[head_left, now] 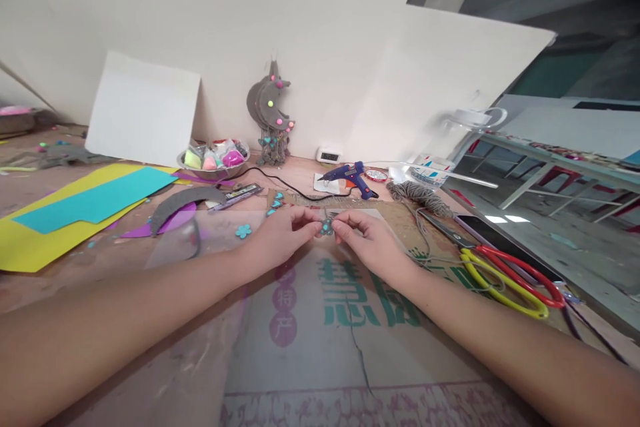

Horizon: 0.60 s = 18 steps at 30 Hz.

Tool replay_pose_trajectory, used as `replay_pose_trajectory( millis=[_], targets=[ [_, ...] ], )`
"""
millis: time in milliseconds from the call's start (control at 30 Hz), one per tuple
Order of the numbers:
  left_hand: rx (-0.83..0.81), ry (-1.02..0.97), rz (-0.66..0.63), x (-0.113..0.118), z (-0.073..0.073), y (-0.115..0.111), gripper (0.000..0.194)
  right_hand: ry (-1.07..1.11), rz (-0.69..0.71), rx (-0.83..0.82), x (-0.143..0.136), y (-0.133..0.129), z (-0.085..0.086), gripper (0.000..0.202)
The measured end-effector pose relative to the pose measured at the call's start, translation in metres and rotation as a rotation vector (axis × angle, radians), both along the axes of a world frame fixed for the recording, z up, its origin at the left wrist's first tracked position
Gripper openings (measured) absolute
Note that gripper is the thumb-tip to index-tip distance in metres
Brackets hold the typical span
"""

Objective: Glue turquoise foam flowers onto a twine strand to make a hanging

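Note:
My left hand [280,240] and my right hand [373,243] meet at the middle of the work surface, fingertips pinched. Between them they hold a small grey and turquoise ornament [327,227]; its exact shape is partly covered by the fingers. A thin grey string [356,340] runs over the printed cardboard [300,373] below the hands. Left of my left hand lies a turquoise felt flower [243,231]. Several small turquoise pieces [277,201] lie just behind that hand. A blue glue gun [353,179] rests beyond my right hand.
On the right are red-and-yellow-handled scissors [520,273], a phone [500,240] and grey yarn [420,197]. Yellow felt [30,240], turquoise felt [100,200] and a grey crescent [183,203] lie left. Behind stand a bowl [215,172], a decorated moon [263,107] and a small clock [329,155].

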<state>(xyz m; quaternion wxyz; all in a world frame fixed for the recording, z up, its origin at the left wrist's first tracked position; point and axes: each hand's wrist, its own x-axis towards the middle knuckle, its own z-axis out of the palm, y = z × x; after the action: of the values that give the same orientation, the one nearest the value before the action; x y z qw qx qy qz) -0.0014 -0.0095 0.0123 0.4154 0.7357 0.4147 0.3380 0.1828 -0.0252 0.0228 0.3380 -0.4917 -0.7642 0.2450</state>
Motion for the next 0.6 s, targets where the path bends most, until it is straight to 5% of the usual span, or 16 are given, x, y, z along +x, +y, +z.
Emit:
replay_pose_trajectory(
  millis=[600],
  targets=[
    [-0.002, 0.029, 0.033, 0.0017, -0.0009, -0.0005, 0.023, -0.002, 0.003, 0.095, 0.0053, 0.0027, 0.0056, 0.026]
  ],
)
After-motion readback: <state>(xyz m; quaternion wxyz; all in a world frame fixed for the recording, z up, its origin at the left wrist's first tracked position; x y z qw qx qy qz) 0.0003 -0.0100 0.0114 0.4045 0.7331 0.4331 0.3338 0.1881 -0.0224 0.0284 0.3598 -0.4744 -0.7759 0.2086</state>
